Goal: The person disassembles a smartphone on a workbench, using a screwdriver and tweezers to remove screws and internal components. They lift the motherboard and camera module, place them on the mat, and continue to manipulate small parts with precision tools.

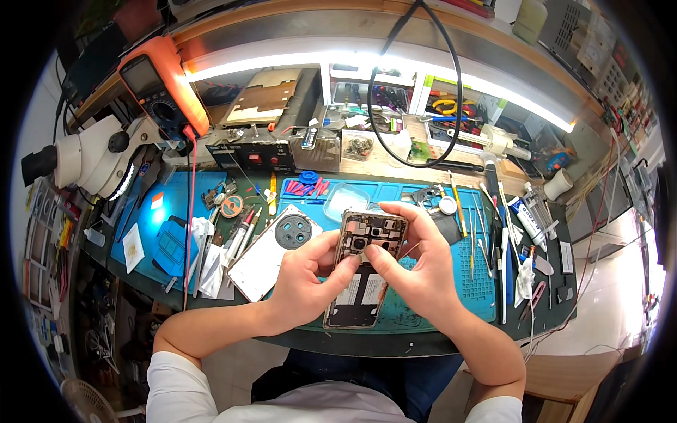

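Observation:
Between both hands I hold an opened smartphone (367, 278), tilted up over the front of the mat, its camera modules and circuit board bare at the top and a dark battery below. My left hand (305, 285) grips its left edge, thumb laid on the inside near the cameras. On the other side my right hand (423, 271) wraps the right edge and top corner, its thumb pressing by the camera modules. The fingers behind the phone are partly hidden. Just left of it lies a white phone back cover (264, 264) with a round black camera ring (293, 231).
A blue work mat (479, 296) covers the bench. Tweezers and screwdrivers (474, 233) lie at right, a clear plastic box (347, 202) behind the phone. A microscope (88, 158) and an orange multimeter (163, 88) stand at left. A black cable loop (458, 84) hangs above.

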The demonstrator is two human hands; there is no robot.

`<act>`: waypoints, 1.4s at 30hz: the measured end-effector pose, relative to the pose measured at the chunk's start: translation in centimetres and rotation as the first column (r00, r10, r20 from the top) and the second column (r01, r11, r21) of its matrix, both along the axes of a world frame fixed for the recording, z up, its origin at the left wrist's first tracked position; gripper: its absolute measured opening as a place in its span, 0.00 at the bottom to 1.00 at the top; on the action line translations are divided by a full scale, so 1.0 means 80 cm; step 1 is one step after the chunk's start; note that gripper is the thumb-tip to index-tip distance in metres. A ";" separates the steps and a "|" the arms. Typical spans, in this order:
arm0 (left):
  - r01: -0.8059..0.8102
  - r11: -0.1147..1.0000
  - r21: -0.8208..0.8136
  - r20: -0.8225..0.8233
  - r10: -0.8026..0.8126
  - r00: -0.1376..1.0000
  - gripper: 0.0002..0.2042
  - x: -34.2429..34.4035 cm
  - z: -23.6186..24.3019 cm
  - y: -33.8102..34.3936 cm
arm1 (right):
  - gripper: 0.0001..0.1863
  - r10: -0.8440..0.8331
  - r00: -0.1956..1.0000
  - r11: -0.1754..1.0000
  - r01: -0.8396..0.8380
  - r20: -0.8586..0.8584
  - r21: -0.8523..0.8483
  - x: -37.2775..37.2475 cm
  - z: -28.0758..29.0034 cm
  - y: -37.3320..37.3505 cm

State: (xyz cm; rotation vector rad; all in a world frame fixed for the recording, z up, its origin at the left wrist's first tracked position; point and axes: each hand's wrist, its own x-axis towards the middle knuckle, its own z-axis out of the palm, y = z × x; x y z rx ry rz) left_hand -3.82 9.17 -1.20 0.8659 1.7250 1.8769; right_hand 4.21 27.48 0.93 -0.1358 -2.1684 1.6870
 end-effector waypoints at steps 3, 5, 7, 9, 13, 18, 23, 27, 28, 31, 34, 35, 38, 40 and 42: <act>-0.003 1.000 -0.008 -0.004 0.003 1.000 0.18 0.002 0.004 0.000 | 0.29 0.007 1.000 1.000 -0.007 0.001 -0.002 0.001 0.002 0.000; 0.001 1.000 -0.010 -0.015 -0.001 1.000 0.17 0.002 0.006 -0.001 | 0.29 0.013 1.000 1.000 -0.013 -0.001 -0.014 0.001 0.003 0.000; -0.013 1.000 0.002 -0.008 0.013 1.000 0.16 0.004 0.008 0.001 | 0.29 0.019 1.000 0.999 -0.018 0.002 -0.032 0.002 0.004 0.000; -0.021 1.000 0.007 -0.010 0.021 1.000 0.16 0.004 0.009 0.002 | 0.29 0.014 1.000 0.999 -0.014 -0.003 -0.037 0.001 0.004 -0.001; -0.020 1.000 0.006 -0.027 0.020 0.999 0.15 0.003 0.005 0.001 | 0.29 0.001 1.000 1.000 -0.001 -0.004 -0.019 0.003 0.005 -0.003; -0.020 1.000 -0.022 -0.048 0.018 0.999 0.15 0.003 0.007 0.000 | 0.29 -0.022 1.000 1.000 0.021 -0.014 -0.018 0.002 0.005 -0.006; -0.018 0.998 -0.055 -0.093 0.013 0.996 0.16 0.002 0.004 0.000 | 0.30 -0.064 0.998 0.997 0.063 -0.019 -0.046 -0.001 -0.006 -0.011; 0.006 1.000 0.010 0.020 -0.007 1.000 0.18 0.001 0.003 0.001 | 0.32 -0.078 0.997 0.991 0.080 0.024 -0.109 0.001 0.004 -0.019; 0.018 1.000 0.025 0.062 -0.019 0.998 0.19 0.000 0.004 0.000 | 0.32 -0.090 0.996 0.986 0.091 0.017 -0.136 0.001 0.004 -0.020; 0.025 0.997 0.077 0.145 -0.036 0.989 0.19 -0.004 0.007 0.003 | 0.35 -0.077 0.997 0.991 0.073 -0.031 -0.112 0.002 -0.004 -0.015; 0.006 0.997 0.073 0.199 -0.021 0.980 0.19 -0.013 0.006 0.002 | 0.33 0.019 0.999 0.976 -0.011 0.032 -0.218 0.002 -0.013 -0.008; -0.001 0.998 0.060 0.216 -0.012 0.976 0.19 -0.016 0.004 0.000 | 0.32 0.063 0.995 0.966 -0.043 0.072 -0.256 0.004 -0.011 -0.004; 0.018 0.998 0.057 0.235 -0.031 0.972 0.20 -0.019 0.004 -0.002 | 0.24 0.161 0.980 0.914 -0.104 0.116 -0.391 0.005 -0.008 0.005; 0.041 0.998 0.051 0.240 -0.052 0.969 0.20 -0.022 0.005 -0.003 | 0.20 0.191 0.965 0.868 -0.079 0.182 -0.491 0.006 0.007 0.018; 0.078 0.996 0.043 0.226 -0.085 0.970 0.21 -0.027 0.005 -0.004 | 0.15 0.197 0.963 0.813 -0.054 0.186 -0.579 0.005 0.008 0.028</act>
